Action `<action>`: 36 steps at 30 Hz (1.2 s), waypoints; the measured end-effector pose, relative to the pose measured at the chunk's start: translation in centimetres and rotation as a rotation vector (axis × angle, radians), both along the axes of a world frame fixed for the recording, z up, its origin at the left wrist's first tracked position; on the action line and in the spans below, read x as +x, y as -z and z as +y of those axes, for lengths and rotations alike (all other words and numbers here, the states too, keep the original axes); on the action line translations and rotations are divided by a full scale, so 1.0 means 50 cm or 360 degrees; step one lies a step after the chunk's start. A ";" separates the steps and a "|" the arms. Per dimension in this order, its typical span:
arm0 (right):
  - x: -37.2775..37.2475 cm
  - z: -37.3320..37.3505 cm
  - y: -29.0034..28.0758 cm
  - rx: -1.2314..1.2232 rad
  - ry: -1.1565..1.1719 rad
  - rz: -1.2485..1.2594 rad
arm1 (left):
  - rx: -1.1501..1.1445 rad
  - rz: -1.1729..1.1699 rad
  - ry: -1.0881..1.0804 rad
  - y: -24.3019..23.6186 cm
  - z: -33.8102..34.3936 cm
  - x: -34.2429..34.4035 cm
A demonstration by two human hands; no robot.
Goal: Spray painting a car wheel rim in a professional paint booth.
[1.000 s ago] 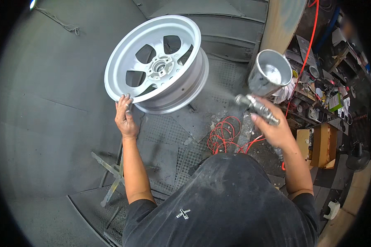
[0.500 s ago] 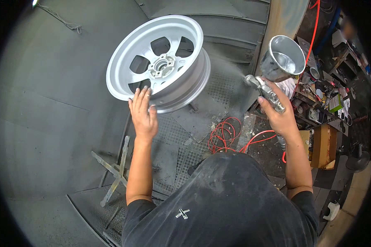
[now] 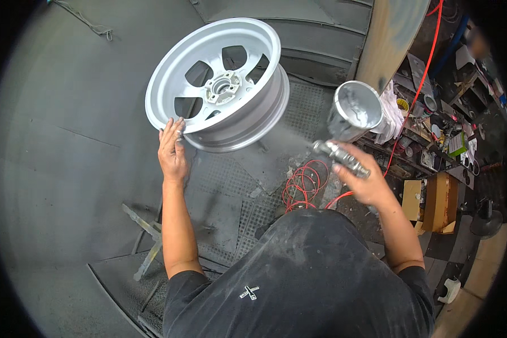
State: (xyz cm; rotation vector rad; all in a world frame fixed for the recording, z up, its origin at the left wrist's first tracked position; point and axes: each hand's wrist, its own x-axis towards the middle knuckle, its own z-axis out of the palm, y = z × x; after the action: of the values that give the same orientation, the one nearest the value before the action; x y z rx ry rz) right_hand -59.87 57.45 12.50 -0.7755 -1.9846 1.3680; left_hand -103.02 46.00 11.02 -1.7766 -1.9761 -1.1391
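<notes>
A silvery-white alloy wheel (image 3: 164,79) is raised and tilted in the upper middle. My left hand (image 3: 171,155) has its fingers stretched up at the wheel's lower-left rim, their tips appearing to touch it. My right hand (image 3: 364,182) is closed round a metal spray gun (image 3: 343,158), right of and below the wheel. On the gun sits a large silver cup (image 3: 340,125) with some silvery liquid inside. A faint mist hangs by the nozzle, toward the wheel's lower side.
A grey booth wall (image 3: 73,152) curves on the left, with a cross-shaped stand (image 3: 135,217) low beside it. A red hose (image 3: 298,191) lies coiled on the floor. To the right are a board (image 3: 388,39), cluttered shelving (image 3: 442,121) and cardboard boxes (image 3: 436,205).
My left hand has shifted left along the rim since half a second ago. The spray gun rose to the right, then came down and left to its present place.
</notes>
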 end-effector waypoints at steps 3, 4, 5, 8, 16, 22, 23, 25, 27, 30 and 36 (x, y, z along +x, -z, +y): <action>0.020 0.031 -0.014 -0.0082 0.0210 -0.0104 | 0.0015 0.0009 0.0063 0.007 -0.005 -0.053; 0.024 0.037 -0.018 -0.0104 0.0295 -0.0127 | 0.0017 0.0007 0.0065 0.005 -0.005 -0.059; 0.025 0.040 -0.019 -0.0095 0.0359 -0.0071 | 0.0000 0.0020 -0.0080 0.003 -0.006 -0.064; 0.021 0.037 -0.014 0.0028 0.0449 -0.0039 | -0.0028 0.0087 -0.0342 0.005 -0.004 -0.045; 0.000 -0.046 -0.078 -0.0826 -0.0296 0.0100 | -0.0026 0.0074 -0.0103 0.006 0.021 0.108; -0.007 0.000 -0.060 -0.0138 0.0038 0.0010 | 0.0010 -0.0019 -0.0077 0.011 0.002 0.013; -0.005 0.014 -0.058 -0.0073 0.0124 -0.0016 | 0.0013 -0.0036 -0.0068 0.012 -0.002 -0.006; -0.001 0.041 -0.043 -0.0009 0.0278 -0.0002 | 0.0004 -0.0073 -0.0137 0.007 -0.003 -0.029; -0.003 0.051 -0.042 -0.0055 0.0403 0.0019 | 0.0005 -0.0093 -0.0295 0.003 0.000 -0.028; -0.005 0.044 -0.028 -0.0085 0.0408 0.0011 | -0.0051 -0.0034 -0.0446 -0.010 0.010 0.010; -0.027 -0.040 -0.057 -0.0697 -0.0340 0.0112 | -0.0106 0.0003 0.0014 -0.015 0.033 0.149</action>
State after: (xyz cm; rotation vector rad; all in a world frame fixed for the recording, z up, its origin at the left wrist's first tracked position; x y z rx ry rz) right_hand -61.20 55.45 15.36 -0.7033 -1.7725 1.9680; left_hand -95.58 47.64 11.79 -1.8195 -2.0297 -1.0860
